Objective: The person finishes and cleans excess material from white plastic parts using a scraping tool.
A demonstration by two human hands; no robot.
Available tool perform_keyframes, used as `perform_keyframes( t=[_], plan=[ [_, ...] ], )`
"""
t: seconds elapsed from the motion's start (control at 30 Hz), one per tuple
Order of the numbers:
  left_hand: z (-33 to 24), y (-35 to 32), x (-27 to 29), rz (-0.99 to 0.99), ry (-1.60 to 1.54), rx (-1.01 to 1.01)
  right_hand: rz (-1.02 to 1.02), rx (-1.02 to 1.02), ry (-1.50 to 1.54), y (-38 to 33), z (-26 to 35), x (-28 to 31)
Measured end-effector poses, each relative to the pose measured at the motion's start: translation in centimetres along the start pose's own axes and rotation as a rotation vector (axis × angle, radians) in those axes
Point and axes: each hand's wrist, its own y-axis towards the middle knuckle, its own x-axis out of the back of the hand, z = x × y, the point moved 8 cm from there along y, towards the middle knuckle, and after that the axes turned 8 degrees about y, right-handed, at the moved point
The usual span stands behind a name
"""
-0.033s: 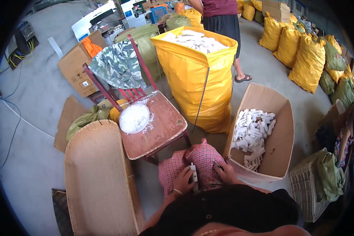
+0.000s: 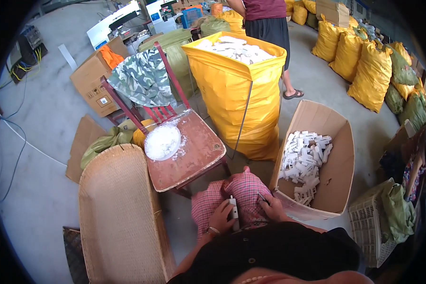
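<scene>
item, left hand (image 2: pixel 221 217): i have its fingers wrapped on a white plastic piece (image 2: pixel 234 208), long and narrow, over the lap.
item, right hand (image 2: pixel 272 208): i see it pinching a slim tool (image 2: pixel 261 196), tip pointing toward the white piece, near but apart.
item, pink checked cloth (image 2: pixel 247 187): over the lap, beneath both hands.
item, cardboard box (image 2: pixel 340 156): on the floor, right of the lap, holding a heap of white pieces (image 2: pixel 305 158).
item, red chair (image 2: pixel 194 158): ahead, a round mound of white bits (image 2: pixel 162 142) on its seat.
item, yellow sack (image 2: pixel 236 104): behind the chair, upright, filled with white pieces.
item, brown carton (image 2: pixel 87 78): dark handling symbols, a small pale label (image 2: pixel 103 101); lettering too small for me to read.
</scene>
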Motion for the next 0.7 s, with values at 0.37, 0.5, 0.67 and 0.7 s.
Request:
perform_keyframes(
  t=[0.37, 0.5, 0.67, 0.7],
  plan=[
    [0.1, -0.4, -0.3, 0.027, 0.03, 0.033, -0.02, 0.042, 0.0, -0.2, 0.9, 0.4],
    [0.5, -0.3, -0.5, 0.02, 0.04, 0.037, -0.001, 0.042, -0.017, -0.1, 1.1, 0.3],
    [0.0, 0.4, -0.5, 0.046, 0.033, 0.029, -0.043, 0.05, -0.04, 0.3, -0.2, 0.7],
    [0.0, 0.5, -0.4, 0.045, 0.038, 0.026, -0.055, 0.086, -0.041, 0.3, 0.0, 0.8]
  ],
)
